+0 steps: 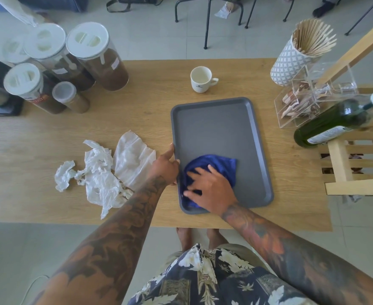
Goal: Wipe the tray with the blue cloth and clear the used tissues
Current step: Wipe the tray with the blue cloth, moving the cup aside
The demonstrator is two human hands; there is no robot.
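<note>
A grey rectangular tray lies on the wooden table. A bunched blue cloth sits in the tray's near left corner. My right hand lies on top of the cloth with spread fingers, pressing it onto the tray. My left hand rests against the tray's left rim, thumb along the edge. Several crumpled white tissues lie on the table just left of the tray, with a flatter one closest to my left hand.
A white mug stands behind the tray. Tall jars with white lids crowd the far left. At right are a patterned cup of wooden sticks, a clear acrylic organiser, a dark green bottle and a wooden rack.
</note>
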